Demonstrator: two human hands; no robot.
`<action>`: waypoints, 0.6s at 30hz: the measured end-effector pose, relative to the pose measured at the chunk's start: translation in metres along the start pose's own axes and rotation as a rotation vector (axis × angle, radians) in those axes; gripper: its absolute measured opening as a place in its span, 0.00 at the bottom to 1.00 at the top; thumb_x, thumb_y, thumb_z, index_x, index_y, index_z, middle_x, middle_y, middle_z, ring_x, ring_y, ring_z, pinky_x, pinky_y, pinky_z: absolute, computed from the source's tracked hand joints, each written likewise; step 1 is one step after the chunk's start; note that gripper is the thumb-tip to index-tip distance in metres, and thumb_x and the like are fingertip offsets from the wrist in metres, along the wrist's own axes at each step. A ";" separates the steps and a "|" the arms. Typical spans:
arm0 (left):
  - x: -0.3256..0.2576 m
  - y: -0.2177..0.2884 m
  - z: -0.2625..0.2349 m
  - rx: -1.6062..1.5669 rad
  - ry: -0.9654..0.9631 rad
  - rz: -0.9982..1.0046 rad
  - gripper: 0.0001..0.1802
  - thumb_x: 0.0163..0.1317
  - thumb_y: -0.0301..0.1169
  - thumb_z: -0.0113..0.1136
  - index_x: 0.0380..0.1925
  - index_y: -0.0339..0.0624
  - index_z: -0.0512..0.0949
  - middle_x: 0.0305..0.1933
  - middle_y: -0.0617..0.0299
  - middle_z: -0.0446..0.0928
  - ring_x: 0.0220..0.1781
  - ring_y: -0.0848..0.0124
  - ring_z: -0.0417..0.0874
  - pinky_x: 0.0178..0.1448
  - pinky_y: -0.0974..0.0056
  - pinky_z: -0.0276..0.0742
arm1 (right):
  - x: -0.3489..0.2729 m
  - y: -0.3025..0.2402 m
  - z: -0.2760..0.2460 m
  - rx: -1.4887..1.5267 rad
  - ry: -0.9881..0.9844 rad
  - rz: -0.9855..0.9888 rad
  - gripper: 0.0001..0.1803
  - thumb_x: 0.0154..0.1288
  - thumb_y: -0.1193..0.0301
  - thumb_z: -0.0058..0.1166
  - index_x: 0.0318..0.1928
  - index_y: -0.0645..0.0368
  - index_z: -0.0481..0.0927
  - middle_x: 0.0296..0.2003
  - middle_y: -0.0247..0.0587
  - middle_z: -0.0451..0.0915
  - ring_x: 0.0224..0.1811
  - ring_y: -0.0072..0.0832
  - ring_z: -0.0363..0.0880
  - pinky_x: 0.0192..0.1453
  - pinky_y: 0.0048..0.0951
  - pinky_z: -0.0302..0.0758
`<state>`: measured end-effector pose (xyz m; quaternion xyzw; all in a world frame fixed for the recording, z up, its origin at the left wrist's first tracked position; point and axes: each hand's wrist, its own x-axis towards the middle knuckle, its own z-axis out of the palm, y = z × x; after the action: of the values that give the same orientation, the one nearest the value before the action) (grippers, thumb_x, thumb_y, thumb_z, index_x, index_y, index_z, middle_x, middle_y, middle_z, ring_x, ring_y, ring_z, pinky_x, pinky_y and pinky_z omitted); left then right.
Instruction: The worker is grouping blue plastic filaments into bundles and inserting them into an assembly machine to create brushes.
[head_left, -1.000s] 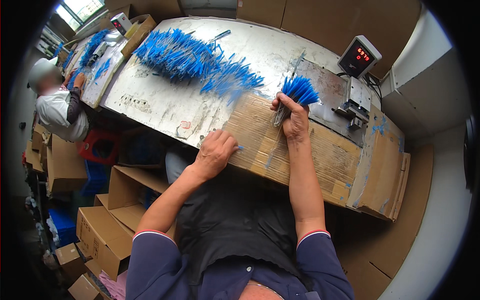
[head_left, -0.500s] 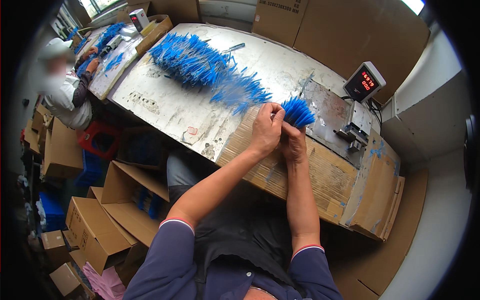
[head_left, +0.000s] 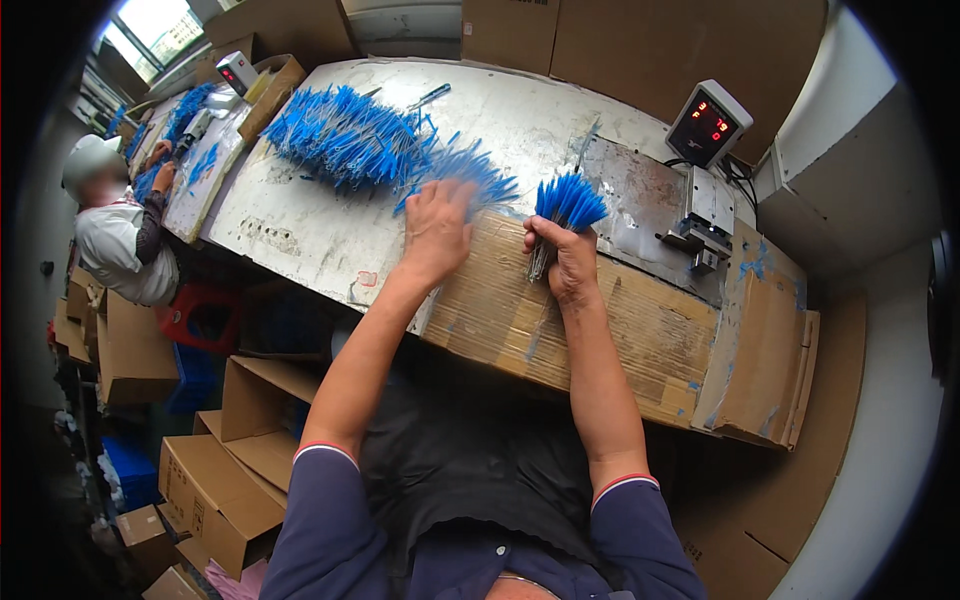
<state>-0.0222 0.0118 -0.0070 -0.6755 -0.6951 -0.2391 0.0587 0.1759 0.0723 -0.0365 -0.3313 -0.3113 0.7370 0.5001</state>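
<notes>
My right hand [head_left: 566, 256] is closed round an upright bundle of thin blue-tipped wire pieces [head_left: 568, 203]. Their blue ends fan out above the fist, and pale wire ends hang below it. My left hand [head_left: 438, 225] is over the near edge of a loose scatter of the same pieces [head_left: 465, 170], its fingers smeared by motion, so I cannot tell whether it holds any. Behind it, a larger heap of blue-tipped pieces [head_left: 345, 135] lies across the white table. The exact kind of these pieces is too small to make out.
A cardboard sheet [head_left: 500, 300] covers the table's near edge. To the right stand a metal fixture [head_left: 703, 235] and a box with a red digital display [head_left: 708, 125]. A pen-like tool [head_left: 430, 96] lies behind the heap. A co-worker [head_left: 120, 230] sits at the far left, near open cartons [head_left: 215, 495].
My left hand has left the bundle and moved left to the loose pieces. My right hand still grips the bundle, now lower and slightly left in view. The whole view has shifted.
</notes>
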 end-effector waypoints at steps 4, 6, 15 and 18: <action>0.014 -0.002 0.009 0.031 -0.051 0.129 0.28 0.56 0.28 0.70 0.59 0.50 0.78 0.60 0.56 0.77 0.65 0.56 0.74 0.65 0.50 0.67 | 0.000 -0.001 0.002 0.019 0.012 -0.001 0.07 0.61 0.81 0.65 0.40 0.65 0.84 0.31 0.46 0.87 0.27 0.30 0.85 0.30 0.31 0.83; 0.023 -0.001 0.013 0.059 -0.093 0.144 0.27 0.57 0.28 0.69 0.58 0.51 0.79 0.58 0.56 0.79 0.64 0.56 0.75 0.64 0.50 0.67 | -0.002 -0.002 0.002 0.015 0.012 -0.007 0.07 0.61 0.81 0.65 0.40 0.65 0.84 0.31 0.46 0.87 0.27 0.30 0.85 0.30 0.31 0.83; 0.031 -0.035 0.029 0.028 0.127 0.037 0.17 0.66 0.26 0.61 0.55 0.45 0.80 0.49 0.54 0.83 0.51 0.54 0.83 0.57 0.52 0.73 | 0.002 0.001 0.002 0.057 0.029 0.002 0.10 0.55 0.80 0.69 0.39 0.65 0.84 0.30 0.46 0.87 0.24 0.31 0.85 0.27 0.33 0.83; 0.041 -0.029 0.011 -0.140 0.078 -0.141 0.14 0.72 0.29 0.57 0.54 0.39 0.81 0.50 0.49 0.83 0.53 0.50 0.83 0.58 0.51 0.76 | 0.000 -0.002 -0.002 0.064 0.053 0.012 0.08 0.58 0.81 0.67 0.38 0.66 0.84 0.30 0.46 0.87 0.25 0.31 0.85 0.28 0.33 0.83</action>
<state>-0.0513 0.0543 -0.0079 -0.6175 -0.7198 -0.3164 0.0214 0.1789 0.0729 -0.0364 -0.3365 -0.2725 0.7404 0.5141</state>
